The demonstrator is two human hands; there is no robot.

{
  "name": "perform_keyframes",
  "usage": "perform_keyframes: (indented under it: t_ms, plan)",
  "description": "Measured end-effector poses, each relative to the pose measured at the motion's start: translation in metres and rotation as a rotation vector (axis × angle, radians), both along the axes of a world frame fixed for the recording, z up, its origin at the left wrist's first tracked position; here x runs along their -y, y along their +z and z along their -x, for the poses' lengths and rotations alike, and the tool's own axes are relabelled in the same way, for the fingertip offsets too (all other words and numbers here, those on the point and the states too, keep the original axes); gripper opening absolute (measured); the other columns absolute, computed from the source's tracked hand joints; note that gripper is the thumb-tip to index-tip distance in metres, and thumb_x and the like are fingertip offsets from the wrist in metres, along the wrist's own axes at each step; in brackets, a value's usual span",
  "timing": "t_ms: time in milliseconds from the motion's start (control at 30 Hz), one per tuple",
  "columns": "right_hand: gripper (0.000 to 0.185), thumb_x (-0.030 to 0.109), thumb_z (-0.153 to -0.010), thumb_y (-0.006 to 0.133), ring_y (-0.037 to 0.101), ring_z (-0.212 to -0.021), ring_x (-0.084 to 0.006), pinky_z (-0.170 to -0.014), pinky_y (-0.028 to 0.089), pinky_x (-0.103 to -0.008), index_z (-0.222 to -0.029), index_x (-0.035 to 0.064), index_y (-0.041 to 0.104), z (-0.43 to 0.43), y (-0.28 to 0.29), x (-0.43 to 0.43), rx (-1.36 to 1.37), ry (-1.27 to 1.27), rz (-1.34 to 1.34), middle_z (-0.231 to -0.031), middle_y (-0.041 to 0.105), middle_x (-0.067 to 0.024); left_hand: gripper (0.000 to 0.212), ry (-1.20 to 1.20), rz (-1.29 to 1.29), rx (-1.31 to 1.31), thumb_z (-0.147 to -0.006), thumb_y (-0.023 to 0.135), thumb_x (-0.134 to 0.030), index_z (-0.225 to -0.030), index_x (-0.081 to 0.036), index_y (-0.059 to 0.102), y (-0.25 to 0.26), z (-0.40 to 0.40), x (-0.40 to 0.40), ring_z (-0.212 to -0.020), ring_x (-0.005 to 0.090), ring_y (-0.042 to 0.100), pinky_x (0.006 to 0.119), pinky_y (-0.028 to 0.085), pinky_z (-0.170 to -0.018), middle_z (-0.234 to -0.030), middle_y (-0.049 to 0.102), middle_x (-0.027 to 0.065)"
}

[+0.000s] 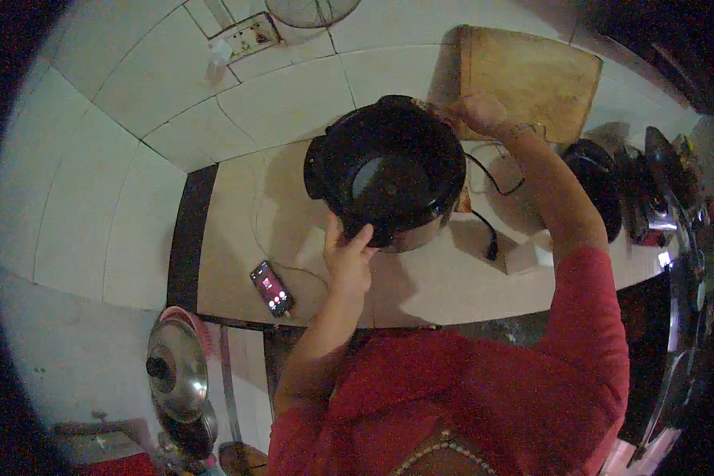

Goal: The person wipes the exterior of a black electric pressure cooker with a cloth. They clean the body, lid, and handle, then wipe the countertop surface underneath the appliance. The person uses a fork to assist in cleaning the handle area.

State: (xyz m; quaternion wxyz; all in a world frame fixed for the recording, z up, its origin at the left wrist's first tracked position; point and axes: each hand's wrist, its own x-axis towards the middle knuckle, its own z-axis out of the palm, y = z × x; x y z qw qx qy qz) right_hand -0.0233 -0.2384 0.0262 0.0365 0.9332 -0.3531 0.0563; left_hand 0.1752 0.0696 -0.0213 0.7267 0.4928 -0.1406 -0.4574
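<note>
An electric cooker is in front of me, its dark round cavity facing up and a strip of lighter outer wall showing at the near side. My left hand holds it at the near black handle, thumb on top and fingers along the side. At the far right of the rim, my right hand reaches to the edge; its fingertips are blurred against the black plastic. A black power cord with its plug end lies on the counter to the right of the cooker.
A lit phone with a thin cable lies on the counter. A wooden cutting board leans on the tiled wall. A white box and dark cookware are at right. Wall sockets are above; a metal lid hangs lower left.
</note>
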Motion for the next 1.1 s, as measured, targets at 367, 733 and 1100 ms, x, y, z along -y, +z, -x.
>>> perform_keyframes:
  t_ms: [367, 733, 1100]
  plan:
    - [0.049, 0.012, -0.078, 0.052, 0.061, -0.064, -0.0277, -0.052, 0.048, -0.0401, -0.122, 0.0341, 0.052, -0.034, 0.028, 0.038, -0.249, 0.280, 0.292, -0.072, 0.060, -0.0086, 0.072, -0.050, 0.057, 0.117, -0.077, 0.063, 0.005, -0.139, -0.009, 0.030, -0.011, -0.005, 0.001, -0.105, 0.0165, 0.053, 0.028, 0.047, -0.082, -0.127, 0.048, 0.0051]
    - [0.035, 0.016, -0.081, 0.050, 0.061, -0.070, -0.0309, -0.057, 0.049, -0.0409, -0.114, 0.0220, 0.057, -0.086, 0.010, 0.071, -0.072, 0.533, 0.304, -0.076, 0.061, -0.0102, 0.071, -0.081, 0.033, 0.234, -0.079, 0.063, 0.003, -0.139, -0.007, 0.027, 0.000, -0.010, -0.003, -0.112, 0.0190, 0.048, 0.031, 0.043, -0.092, -0.130, 0.045, 0.0089]
    - [0.026, 0.030, -0.084, 0.049, 0.061, -0.073, -0.0329, -0.063, 0.049, -0.0426, -0.097, 0.0121, 0.061, -0.141, 0.044, 0.061, -0.111, 0.773, 0.236, -0.076, 0.062, -0.0117, 0.073, -0.038, 0.034, 0.042, -0.077, 0.062, 0.008, -0.139, -0.014, 0.031, -0.009, -0.010, 0.001, -0.103, 0.0186, 0.055, 0.031, 0.050, -0.077, -0.126, 0.050, 0.0063]
